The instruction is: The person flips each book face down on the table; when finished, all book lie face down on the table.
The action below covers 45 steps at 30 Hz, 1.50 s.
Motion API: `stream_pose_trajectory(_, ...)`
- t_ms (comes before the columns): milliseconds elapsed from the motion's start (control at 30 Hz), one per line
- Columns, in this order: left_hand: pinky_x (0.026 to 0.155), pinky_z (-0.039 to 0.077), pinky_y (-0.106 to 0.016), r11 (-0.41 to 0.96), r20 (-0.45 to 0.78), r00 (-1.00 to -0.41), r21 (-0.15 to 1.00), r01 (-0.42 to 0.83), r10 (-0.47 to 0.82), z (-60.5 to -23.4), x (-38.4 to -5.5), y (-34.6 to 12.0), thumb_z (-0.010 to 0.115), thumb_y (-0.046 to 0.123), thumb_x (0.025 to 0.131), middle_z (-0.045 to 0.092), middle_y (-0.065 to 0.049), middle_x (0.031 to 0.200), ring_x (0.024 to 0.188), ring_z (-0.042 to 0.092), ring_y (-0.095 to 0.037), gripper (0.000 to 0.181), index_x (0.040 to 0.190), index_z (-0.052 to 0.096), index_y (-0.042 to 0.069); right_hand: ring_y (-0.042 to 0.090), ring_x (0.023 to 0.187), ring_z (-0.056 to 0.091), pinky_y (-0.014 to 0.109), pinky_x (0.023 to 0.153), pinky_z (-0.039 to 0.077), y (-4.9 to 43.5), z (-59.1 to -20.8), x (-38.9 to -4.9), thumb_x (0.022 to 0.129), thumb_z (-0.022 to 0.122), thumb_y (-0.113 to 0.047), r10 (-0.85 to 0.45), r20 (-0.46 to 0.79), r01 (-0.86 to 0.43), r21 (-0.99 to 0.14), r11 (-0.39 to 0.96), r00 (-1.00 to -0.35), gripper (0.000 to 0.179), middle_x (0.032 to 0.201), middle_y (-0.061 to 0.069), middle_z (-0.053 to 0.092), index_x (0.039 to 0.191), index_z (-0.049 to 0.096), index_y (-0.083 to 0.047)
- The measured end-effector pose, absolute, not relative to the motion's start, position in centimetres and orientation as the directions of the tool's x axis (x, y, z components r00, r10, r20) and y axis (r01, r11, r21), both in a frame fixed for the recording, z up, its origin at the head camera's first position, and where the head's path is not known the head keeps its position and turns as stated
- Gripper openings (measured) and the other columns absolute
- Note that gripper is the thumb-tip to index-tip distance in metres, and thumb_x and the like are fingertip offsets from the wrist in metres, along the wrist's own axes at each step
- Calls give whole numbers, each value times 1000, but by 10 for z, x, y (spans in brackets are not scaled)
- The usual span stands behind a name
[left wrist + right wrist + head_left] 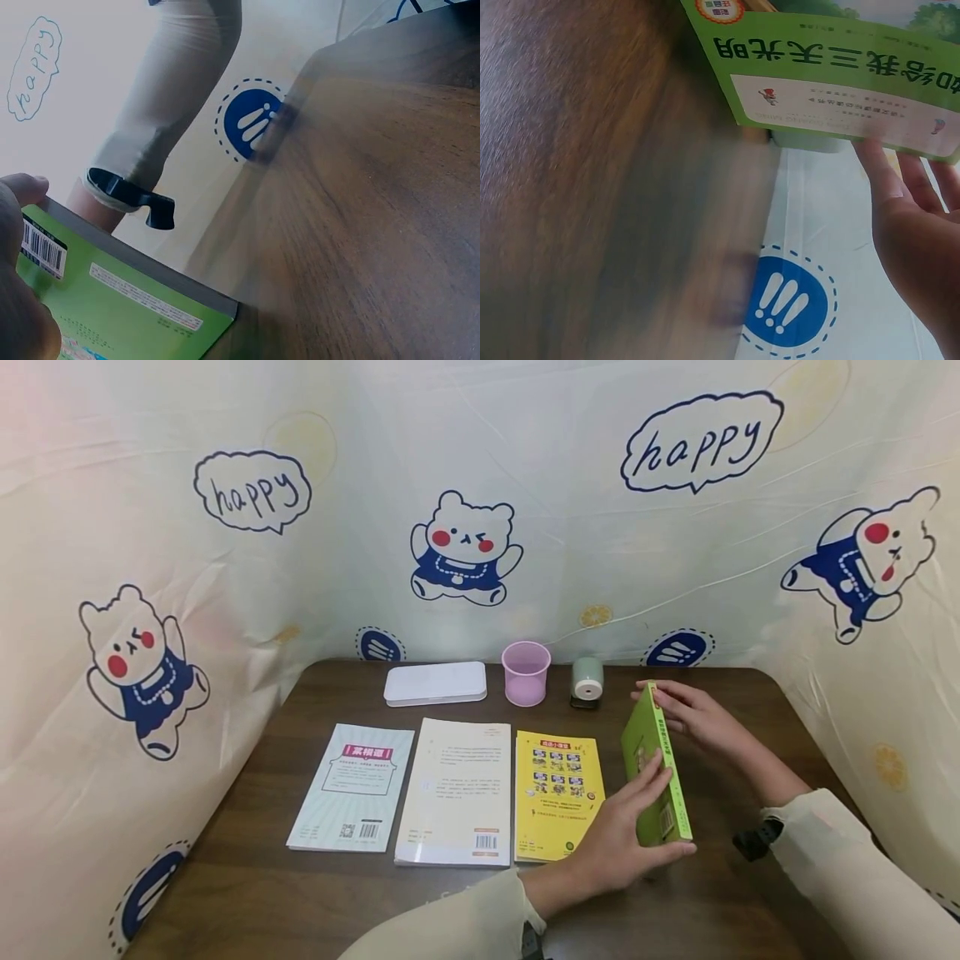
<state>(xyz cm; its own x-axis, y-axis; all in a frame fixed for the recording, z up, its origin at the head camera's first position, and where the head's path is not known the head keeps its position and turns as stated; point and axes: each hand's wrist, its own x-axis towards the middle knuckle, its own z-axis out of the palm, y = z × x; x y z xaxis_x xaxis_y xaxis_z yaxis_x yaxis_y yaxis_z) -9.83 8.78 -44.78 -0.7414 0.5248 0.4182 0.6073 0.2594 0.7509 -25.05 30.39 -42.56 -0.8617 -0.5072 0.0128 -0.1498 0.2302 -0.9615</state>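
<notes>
A green book (657, 768) stands on edge at the right of the table, its spine turned up toward the head camera. My left hand (611, 843) holds its near end, fingers against the back cover and thumb at the spine's lower corner. At the far end, my right hand (693, 718) grips the top edge. The left wrist view shows the barcoded back cover (127, 285) beside the left hand (22, 277). In the right wrist view, the front cover (840, 67) carries a picture and Chinese characters, with the right hand's fingertips (874, 154) at its edge.
Left of the green book lie a yellow book (558, 793), a cream book (453, 793) and a light blue book (352, 789) in a row. Behind them are a white case (435, 683), a pink cup (526, 675) and a small green device (587, 680). Printed cloth (337, 568) surrounds the table.
</notes>
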Motion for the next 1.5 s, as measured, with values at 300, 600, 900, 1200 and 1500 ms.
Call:
stream_pose_trajectory(300,119,35,-30,277,399,-748,752,598,531,-446,-98,89,76,30,96,16,0,173,153,29,-17,80,161,34,11,5,129,58,20,98,53,302,-424,-249,111,48,-28,-483,21,-116,-979,166,-876,53,158,30,39,154,39,3)
stream_pose_trajectory(600,120,30,-28,330,386,-728,703,629,566,-445,-99,89,74,33,97,13,-4,173,155,25,-17,87,164,24,11,5,122,62,23,95,56,306,-423,-248,109,53,-29,-456,12,-99,-981,167,-890,50,153,24,46,149,45,0)
stream_pose_trajectory(900,124,27,-42,594,109,-775,579,558,622,-471,-108,81,71,57,91,12,-5,173,158,16,-34,102,167,12,24,11,119,67,30,89,60,319,-424,-248,110,51,-23,-470,11,-71,-992,109,-883,40,140,-2,60,146,50,-5)
stream_pose_trajectory(1200,125,20,-56,732,-60,-764,342,589,642,-491,-113,79,66,72,86,17,-3,172,157,11,-43,106,165,3,39,11,117,68,31,88,61,326,-428,-248,110,49,-17,-488,2,-48,-996,81,-873,38,142,5,59,147,48,-4)
stream_pose_trajectory(1500,126,17,-55,747,-103,-757,293,597,646,-494,-115,80,61,77,86,12,0,173,157,10,-43,105,164,1,42,9,117,67,30,88,60,329,-429,-245,110,49,-16,-486,-7,-44,-995,94,-874,50,138,-4,62,151,35,9)
